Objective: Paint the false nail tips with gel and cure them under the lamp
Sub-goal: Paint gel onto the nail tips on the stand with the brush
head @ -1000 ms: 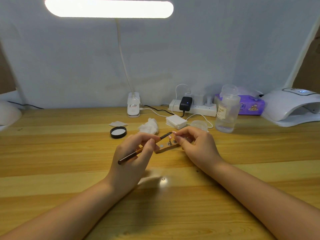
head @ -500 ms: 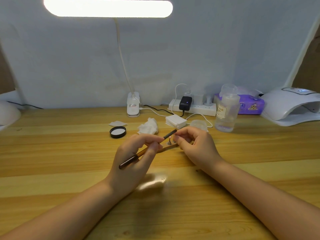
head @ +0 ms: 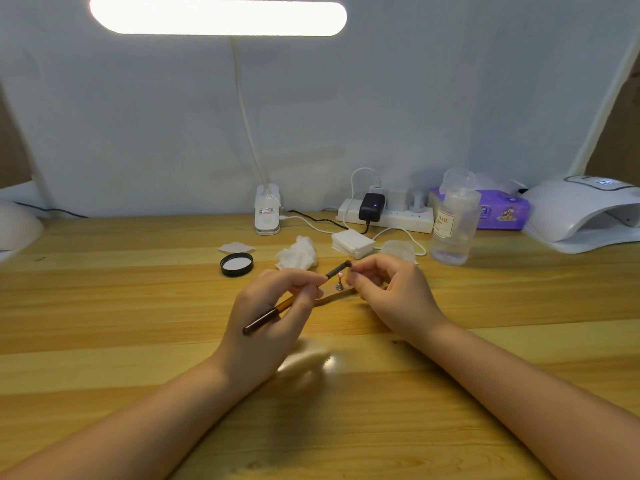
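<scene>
My left hand [head: 273, 313] grips a thin brown gel brush [head: 294, 299], whose dark tip points up and right toward my right fingertips. My right hand [head: 391, 292] pinches the right end of a small wooden nail holder [head: 332, 295], held just above the desk. A small metal stand with a pale pink nail tip [head: 340, 282] rises from the holder, right under the brush tip. The white curing lamp [head: 585, 216] sits at the far right of the desk.
A black jar lid [head: 237, 264], crumpled tissue [head: 298, 256], a stack of cotton pads [head: 352, 242], a small clear jar [head: 398, 249] and a clear bottle [head: 453, 223] lie behind my hands. A power strip [head: 388, 214], purple wipes pack [head: 502, 209] and desk-lamp base [head: 267, 213] line the back wall.
The brush tip has lifted and moved right, from over the holder up toward my right fingertips. The holder has tilted slightly; both hands stay in about the same place.
</scene>
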